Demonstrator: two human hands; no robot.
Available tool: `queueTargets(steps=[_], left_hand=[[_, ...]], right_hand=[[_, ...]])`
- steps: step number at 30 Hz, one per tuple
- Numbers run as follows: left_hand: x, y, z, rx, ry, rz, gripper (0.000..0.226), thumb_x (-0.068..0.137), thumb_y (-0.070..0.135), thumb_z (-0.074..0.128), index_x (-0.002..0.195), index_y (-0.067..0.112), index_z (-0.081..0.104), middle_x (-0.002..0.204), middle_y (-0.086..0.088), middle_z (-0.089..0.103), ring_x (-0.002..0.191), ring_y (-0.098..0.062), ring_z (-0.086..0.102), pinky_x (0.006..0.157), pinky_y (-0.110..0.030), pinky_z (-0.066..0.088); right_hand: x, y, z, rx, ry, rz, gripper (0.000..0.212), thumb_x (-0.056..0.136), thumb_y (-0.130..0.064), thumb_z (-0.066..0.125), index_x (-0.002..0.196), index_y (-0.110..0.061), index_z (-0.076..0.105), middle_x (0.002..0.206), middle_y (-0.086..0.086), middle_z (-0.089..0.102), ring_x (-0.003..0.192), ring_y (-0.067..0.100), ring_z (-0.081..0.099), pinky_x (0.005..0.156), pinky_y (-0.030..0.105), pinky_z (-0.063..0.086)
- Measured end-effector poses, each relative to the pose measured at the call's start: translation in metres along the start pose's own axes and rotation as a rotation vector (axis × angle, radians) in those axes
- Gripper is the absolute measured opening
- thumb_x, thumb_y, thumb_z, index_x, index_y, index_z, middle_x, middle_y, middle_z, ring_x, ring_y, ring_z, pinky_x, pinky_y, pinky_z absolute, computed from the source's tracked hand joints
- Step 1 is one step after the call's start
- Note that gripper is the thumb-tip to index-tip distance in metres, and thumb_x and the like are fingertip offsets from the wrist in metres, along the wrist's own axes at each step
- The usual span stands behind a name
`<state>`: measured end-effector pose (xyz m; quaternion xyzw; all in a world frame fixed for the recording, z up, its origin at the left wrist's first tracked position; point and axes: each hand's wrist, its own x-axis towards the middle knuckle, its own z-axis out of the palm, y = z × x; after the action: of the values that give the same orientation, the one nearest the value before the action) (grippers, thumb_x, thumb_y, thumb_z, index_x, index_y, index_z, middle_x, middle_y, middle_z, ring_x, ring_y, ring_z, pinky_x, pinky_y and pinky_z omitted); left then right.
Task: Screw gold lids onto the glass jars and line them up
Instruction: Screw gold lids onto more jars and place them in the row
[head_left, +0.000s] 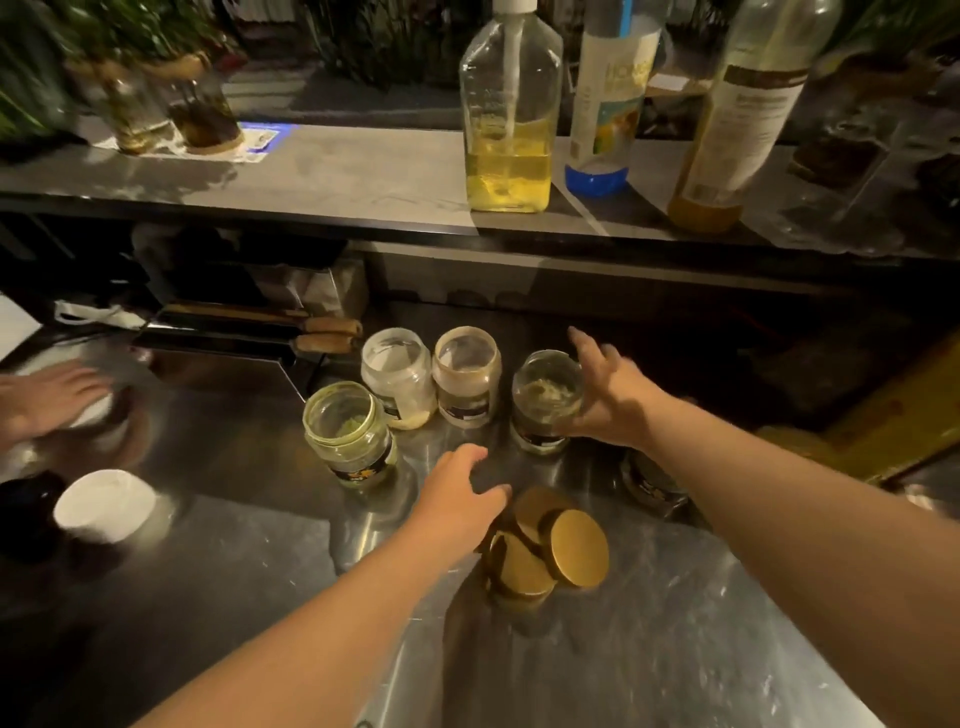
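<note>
Several lidless glass jars stand on the steel counter (701, 623): a greenish jar (349, 434) at the left, a pale jar (399, 379), a tan jar (467, 376) and a dark-labelled jar (545, 400). My right hand (610, 397) wraps around the right side of that dark-labelled jar. A further jar (652, 483) is partly hidden under my right forearm. A pile of gold lids (550, 545) lies in front of the jars. My left hand (460, 493) hovers palm down at the pile's left edge, fingers spread, holding nothing.
Another person's hand (49, 397) rests at the far left by a white bowl (106, 504). Wooden-handled tools (324, 335) lie on a black box behind the jars. A raised shelf carries an oil dispenser (511, 114) and tall bottles (743, 114).
</note>
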<state>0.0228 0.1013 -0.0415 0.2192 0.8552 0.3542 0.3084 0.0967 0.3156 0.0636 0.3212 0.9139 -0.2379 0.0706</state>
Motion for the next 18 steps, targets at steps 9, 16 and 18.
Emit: queueTargets(steps=[9, 16, 18], left_hand=[[-0.015, -0.021, -0.036, -0.219, 0.042, -0.048, 0.049, 0.106, 0.022, 0.075, 0.151, 0.023, 0.056, 0.143, 0.0, 0.058, 0.129, -0.018, 0.059, 0.09, -0.027, 0.05], [-0.009, -0.019, -0.038, -0.154, 0.017, -0.025, 0.055, 0.102, 0.022, 0.08, 0.152, 0.024, 0.056, 0.138, 0.001, 0.059, 0.13, -0.019, 0.061, 0.104, -0.038, 0.056], [-0.005, -0.014, -0.037, -0.133, 0.004, -0.016, 0.057, 0.101, 0.023, 0.081, 0.152, 0.027, 0.055, 0.138, 0.004, 0.058, 0.131, -0.018, 0.06, 0.106, -0.038, 0.056]], right_hand=[[0.052, 0.001, 0.065, 0.264, 0.158, 0.231, 0.15, 0.063, -0.049, 0.099, 0.165, -0.039, -0.01, 0.163, 0.018, 0.032, 0.145, 0.043, 0.042, 0.115, 0.057, 0.044], [0.048, 0.013, 0.075, 0.278, 0.225, 0.223, 0.15, 0.053, -0.054, 0.101, 0.163, -0.042, 0.0, 0.161, 0.013, 0.035, 0.142, 0.038, 0.045, 0.11, 0.053, 0.05], [0.044, 0.018, 0.077, 0.288, 0.225, 0.238, 0.15, 0.054, -0.055, 0.101, 0.166, -0.033, 0.005, 0.162, 0.013, 0.032, 0.144, 0.038, 0.042, 0.112, 0.053, 0.048]])
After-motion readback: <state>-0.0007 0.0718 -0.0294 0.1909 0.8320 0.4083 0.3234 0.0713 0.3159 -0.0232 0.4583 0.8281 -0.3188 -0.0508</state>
